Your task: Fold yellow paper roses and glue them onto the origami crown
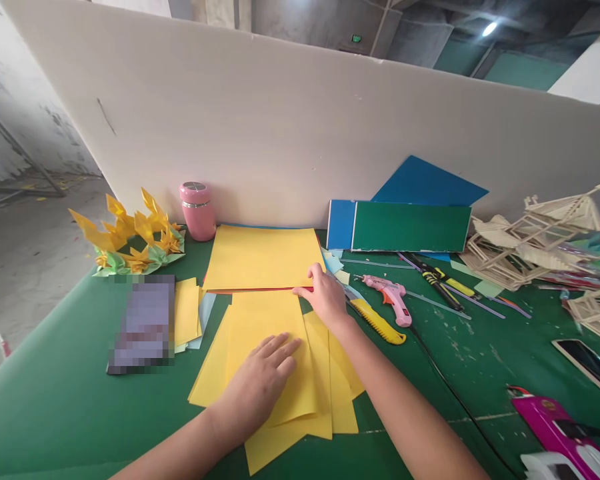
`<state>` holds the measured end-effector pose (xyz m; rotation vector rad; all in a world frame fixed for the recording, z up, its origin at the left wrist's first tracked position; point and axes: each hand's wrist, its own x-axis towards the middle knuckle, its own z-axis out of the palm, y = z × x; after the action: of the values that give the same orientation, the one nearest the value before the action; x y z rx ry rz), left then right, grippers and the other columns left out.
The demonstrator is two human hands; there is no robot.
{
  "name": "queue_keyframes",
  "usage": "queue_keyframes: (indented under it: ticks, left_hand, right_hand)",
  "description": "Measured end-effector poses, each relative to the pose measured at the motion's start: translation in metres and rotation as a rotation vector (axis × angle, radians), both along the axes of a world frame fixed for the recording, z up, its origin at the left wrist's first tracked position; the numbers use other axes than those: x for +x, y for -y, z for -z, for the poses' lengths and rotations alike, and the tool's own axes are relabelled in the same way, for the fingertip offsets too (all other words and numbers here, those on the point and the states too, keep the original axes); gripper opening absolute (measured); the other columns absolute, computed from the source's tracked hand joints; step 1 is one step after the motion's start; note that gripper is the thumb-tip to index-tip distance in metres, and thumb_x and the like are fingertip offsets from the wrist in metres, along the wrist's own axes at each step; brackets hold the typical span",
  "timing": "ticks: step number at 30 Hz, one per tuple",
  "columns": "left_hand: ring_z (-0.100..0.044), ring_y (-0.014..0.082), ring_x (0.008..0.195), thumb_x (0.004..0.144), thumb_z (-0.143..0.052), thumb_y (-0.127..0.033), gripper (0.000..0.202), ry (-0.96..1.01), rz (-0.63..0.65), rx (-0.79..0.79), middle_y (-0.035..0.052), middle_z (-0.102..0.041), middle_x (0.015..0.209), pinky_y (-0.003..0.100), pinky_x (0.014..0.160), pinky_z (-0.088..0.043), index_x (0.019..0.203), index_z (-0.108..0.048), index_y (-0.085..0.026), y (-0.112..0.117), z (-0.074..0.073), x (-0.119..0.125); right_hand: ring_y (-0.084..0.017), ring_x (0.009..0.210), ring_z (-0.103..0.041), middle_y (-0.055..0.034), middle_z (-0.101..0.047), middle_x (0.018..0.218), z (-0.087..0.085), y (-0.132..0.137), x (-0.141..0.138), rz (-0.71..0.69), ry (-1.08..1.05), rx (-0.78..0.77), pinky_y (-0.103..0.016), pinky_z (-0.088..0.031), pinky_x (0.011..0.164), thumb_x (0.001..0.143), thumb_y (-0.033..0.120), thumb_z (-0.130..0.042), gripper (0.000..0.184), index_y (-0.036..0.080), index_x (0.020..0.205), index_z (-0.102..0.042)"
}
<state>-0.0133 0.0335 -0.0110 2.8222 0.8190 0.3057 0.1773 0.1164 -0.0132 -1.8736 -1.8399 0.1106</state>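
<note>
My left hand [265, 373] lies flat, fingers stretched out, on loose yellow paper sheets [250, 320] fanned over one another on the table. At the front right corner of a neat paper stack [263, 257], yellow on top with red and blue edges showing, is my right hand [327, 297]. Its index finger rests over the corner and its thumb is along the front edge, the fingers curled round the paper. Just right of that hand lies a yellow utility knife [377, 320], and beyond it a pink glue gun [390, 297] with a black cord.
A yellow paper crown [130, 237] and pink cup [198, 210] stand at the back left. Nearby are a blurred dark rectangular object [147, 323] and small yellow sheets [187, 310]. Pliers [437, 283], stick models [520, 240], a phone [590, 363] and a magenta device [555, 427] lie right.
</note>
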Motion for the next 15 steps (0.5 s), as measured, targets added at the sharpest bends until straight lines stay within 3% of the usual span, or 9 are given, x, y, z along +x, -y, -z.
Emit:
queue_keyframes:
  ticks: [6, 11, 15]
  left_hand:
    - [-0.049, 0.0295, 0.126, 0.087, -0.036, -0.004, 0.027, 0.027, -0.023, 0.016, 0.0108, -0.059, 0.131, 0.048, 0.102, -0.045, 0.090, -0.060, -0.017, 0.001, 0.003, 0.000]
    - [-0.055, 0.0257, 0.119, 0.090, -0.032, -0.007, 0.028, 0.062, -0.097, 0.055, 0.0128, -0.060, 0.127, 0.045, 0.095, -0.051, 0.093, -0.058, -0.018, 0.002, 0.008, -0.001]
    - [-0.054, 0.0301, 0.120, 0.093, -0.038, -0.022, 0.020, 0.066, -0.067, 0.052, 0.0180, -0.059, 0.126, 0.048, 0.096, -0.050, 0.094, -0.057, -0.016, 0.003, 0.005, -0.002]
  right_hand:
    - [-0.020, 0.059, -0.056, -0.0001, -0.057, 0.067, 0.003, 0.010, 0.002, -0.007, 0.015, 0.005, -0.025, -0.026, 0.050, 0.082, 0.039, -0.060, 0.026, 0.023, 0.084, -0.039]
    - [-0.018, 0.056, -0.055, 0.0046, -0.052, 0.061, 0.002, 0.046, 0.003, -0.049, 0.016, -0.024, -0.024, -0.027, 0.048, 0.076, 0.036, -0.067, 0.031, 0.024, 0.083, -0.038]
    - [-0.016, 0.055, -0.052, 0.0061, -0.048, 0.062, -0.004, 0.079, 0.007, -0.141, -0.002, -0.099, -0.024, -0.029, 0.049, 0.074, 0.034, -0.069, 0.034, 0.024, 0.082, -0.037]
